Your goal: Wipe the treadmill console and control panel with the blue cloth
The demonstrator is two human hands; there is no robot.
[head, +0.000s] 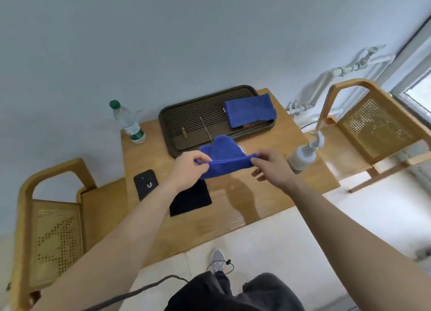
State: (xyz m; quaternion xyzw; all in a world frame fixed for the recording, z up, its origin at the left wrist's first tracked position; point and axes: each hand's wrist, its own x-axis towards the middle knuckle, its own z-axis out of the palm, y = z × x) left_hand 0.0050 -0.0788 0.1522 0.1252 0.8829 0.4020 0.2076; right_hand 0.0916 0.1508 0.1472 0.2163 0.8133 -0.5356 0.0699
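Head cam: blue cloth (225,158) hung above wooden surface (268,201), long axis running L–R btwn hands. Left hand (189,168) & right hand (271,167) each pinched an end, fingers closed. No treadmill visible.

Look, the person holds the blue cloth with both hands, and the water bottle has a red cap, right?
Not quite. The head view shows the water bottle with a green cap, not red. Both the left hand and right hand do hold the blue cloth.
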